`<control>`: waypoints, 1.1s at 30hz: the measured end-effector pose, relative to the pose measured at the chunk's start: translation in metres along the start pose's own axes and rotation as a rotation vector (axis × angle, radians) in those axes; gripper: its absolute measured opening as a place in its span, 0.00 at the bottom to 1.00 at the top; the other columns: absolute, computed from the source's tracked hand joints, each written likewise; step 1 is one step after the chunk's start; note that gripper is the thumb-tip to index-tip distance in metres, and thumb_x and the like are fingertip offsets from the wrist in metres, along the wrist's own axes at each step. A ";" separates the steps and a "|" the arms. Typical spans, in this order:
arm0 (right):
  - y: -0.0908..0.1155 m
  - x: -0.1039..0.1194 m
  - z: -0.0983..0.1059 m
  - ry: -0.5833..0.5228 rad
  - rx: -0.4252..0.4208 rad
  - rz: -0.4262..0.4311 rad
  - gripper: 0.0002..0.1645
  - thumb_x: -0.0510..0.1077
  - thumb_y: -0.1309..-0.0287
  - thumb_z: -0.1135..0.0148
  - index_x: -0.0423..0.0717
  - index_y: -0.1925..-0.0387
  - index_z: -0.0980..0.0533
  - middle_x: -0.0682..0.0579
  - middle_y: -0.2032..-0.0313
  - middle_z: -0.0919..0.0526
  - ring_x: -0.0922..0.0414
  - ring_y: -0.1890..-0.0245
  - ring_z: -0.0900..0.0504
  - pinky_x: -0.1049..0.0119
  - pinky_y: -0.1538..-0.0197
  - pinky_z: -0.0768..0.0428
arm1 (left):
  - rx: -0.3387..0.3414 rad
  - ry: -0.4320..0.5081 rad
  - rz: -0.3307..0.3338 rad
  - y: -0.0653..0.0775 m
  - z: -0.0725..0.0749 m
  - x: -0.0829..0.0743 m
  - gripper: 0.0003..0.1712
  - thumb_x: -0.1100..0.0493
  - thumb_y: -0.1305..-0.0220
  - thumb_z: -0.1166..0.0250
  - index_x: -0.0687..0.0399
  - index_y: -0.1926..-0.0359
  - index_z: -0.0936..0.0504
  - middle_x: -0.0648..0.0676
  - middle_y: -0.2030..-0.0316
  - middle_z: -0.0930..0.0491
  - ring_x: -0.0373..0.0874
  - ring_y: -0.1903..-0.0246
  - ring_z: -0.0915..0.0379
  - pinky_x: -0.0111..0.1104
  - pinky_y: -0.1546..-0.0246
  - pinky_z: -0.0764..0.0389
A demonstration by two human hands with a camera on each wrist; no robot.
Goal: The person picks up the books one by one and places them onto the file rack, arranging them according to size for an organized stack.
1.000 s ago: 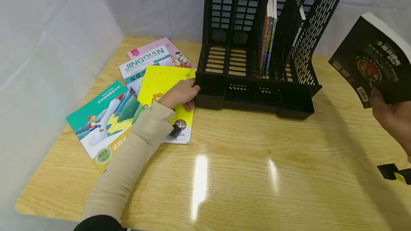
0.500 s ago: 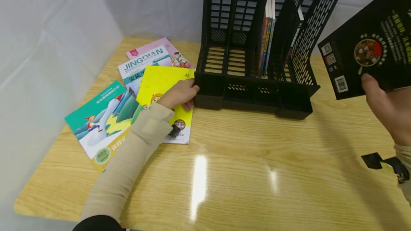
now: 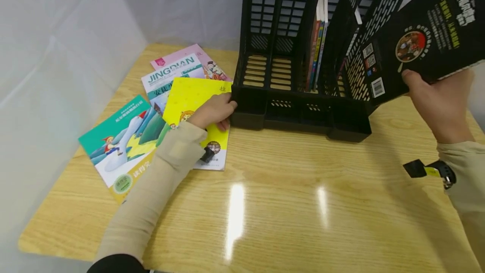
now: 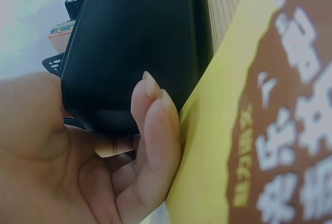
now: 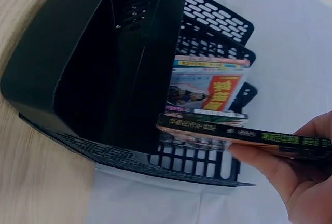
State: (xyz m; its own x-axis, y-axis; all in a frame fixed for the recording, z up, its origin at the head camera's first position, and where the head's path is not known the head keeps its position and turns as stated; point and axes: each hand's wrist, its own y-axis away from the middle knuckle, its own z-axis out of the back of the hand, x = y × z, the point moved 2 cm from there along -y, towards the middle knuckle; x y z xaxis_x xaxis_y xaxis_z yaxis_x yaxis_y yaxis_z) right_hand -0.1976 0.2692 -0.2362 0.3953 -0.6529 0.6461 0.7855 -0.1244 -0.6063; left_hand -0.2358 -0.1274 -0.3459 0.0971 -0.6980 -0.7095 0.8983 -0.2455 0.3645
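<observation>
Pinching the black book (image 3: 424,41) in the right hand (image 3: 441,102) over the bench's (image 3: 284,205) far right corner, gripping the rack (image 3: 295,125) with the left hand (image 3: 214,111); best to straighten the tilt before sliding inside.

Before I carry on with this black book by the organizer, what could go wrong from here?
The black book, held tilted in the right hand, might snag on the organizer, since its lower end appears close to the front wall in the right wrist view.
It could also knock the standing book beside it.
The left hand, at the organizer's corner, might nudge the yellow book below it.
</observation>
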 end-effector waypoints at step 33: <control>-0.048 -0.033 -0.084 0.288 0.233 -0.059 0.09 0.35 0.43 0.49 0.34 0.65 0.24 0.43 0.77 0.27 0.51 0.78 0.39 0.65 0.73 0.43 | -0.012 -0.010 -0.004 0.000 -0.001 -0.001 0.23 0.52 0.26 0.56 0.63 0.39 0.34 0.60 0.78 0.23 0.49 0.82 0.23 0.35 0.77 0.18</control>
State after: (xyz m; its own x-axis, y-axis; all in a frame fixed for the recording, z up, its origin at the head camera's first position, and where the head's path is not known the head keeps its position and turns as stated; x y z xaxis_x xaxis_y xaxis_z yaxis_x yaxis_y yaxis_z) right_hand -0.2886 0.2339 -0.2671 0.2223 -0.8374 0.4994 0.9032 -0.0160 -0.4289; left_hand -0.2352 -0.1262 -0.3455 0.0895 -0.7037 -0.7048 0.9037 -0.2401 0.3545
